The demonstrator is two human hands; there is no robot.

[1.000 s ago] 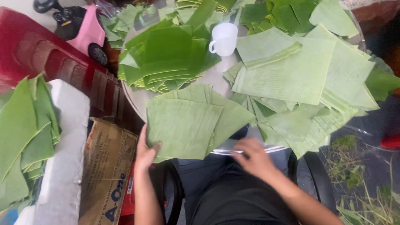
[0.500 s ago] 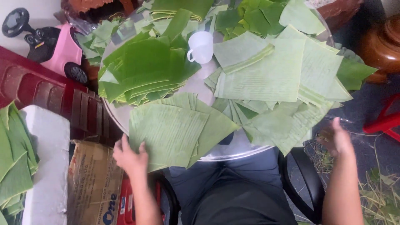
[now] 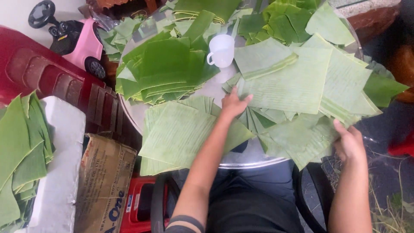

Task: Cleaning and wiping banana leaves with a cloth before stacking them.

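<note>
The left hand (image 3: 233,103) lies flat with fingers spread on the pale leaves (image 3: 297,86) in the middle of the round table (image 3: 241,160), near the white cup (image 3: 222,50), so it presses them in place. The right hand (image 3: 348,143) grips the near right leaf (image 3: 302,140) at its edge, thumb on top, where the leaf hangs over the rim and is easy to take.

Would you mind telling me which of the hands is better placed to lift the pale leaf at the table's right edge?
Right. The right hand already touches that pale leaf at the rim, while the left hand rests farther in, on the middle leaves.
</note>
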